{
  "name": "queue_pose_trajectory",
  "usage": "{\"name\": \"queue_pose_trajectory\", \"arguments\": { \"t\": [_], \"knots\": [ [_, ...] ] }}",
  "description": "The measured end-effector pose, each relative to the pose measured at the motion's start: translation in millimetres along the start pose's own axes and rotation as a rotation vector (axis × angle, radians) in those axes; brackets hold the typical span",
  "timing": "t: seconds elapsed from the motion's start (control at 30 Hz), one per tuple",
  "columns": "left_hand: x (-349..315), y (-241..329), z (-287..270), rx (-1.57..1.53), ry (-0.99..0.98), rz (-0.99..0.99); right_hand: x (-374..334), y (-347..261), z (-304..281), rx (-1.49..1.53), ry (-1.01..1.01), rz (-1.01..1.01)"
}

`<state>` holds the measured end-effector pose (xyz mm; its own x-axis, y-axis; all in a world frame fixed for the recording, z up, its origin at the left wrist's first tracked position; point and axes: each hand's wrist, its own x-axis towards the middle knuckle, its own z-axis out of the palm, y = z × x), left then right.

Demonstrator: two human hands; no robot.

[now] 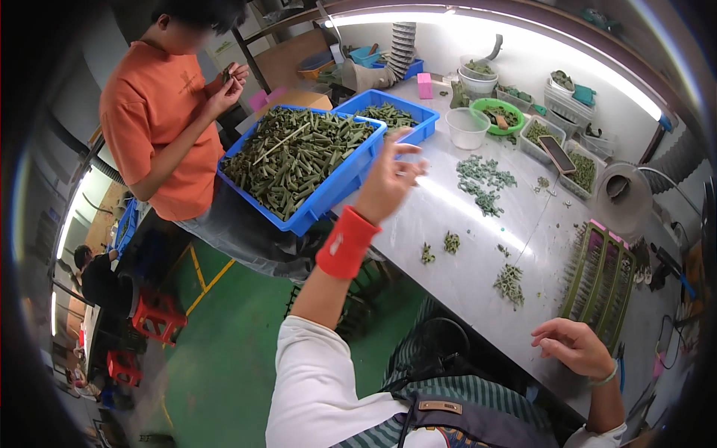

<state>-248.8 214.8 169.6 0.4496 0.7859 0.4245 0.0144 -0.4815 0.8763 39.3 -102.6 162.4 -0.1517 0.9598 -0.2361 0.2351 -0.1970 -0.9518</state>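
My left hand, with a red wristband, is stretched forward over the table edge beside a large blue bin. Its fingers are spread, slightly blurred, and I see nothing in them. The bin is heaped with rolled, green leaf-like pieces. My right hand hovers at the table's near edge, loosely bent and with nothing visible in it. Closest to it stands a long green rack set with thin upright pins. A small pile of green star-shaped bits lies to its upper left.
Bluish-green pieces lie mid-table. Behind them are a clear tub, a green basin and a phone on clear boxes. A second blue bin adjoins the first. A co-worker in an orange shirt stands left. An extraction hood sits right.
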Motion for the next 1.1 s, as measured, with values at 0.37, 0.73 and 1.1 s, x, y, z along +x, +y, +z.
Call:
{"name": "queue_pose_trajectory", "arguments": {
  "t": [0.37,0.73,1.1],
  "knots": [
    [-20,-20,115,0.039,-0.360,-0.040,-97,24,-48,0.148,0.201,-0.070],
    [-42,-14,195,-0.015,-0.583,-0.173,-198,152,-255,0.832,1.179,-0.241],
    [-21,-37,109,0.113,-0.204,-0.399,-226,294,-556,1.179,1.583,-0.327]
  ]
}}
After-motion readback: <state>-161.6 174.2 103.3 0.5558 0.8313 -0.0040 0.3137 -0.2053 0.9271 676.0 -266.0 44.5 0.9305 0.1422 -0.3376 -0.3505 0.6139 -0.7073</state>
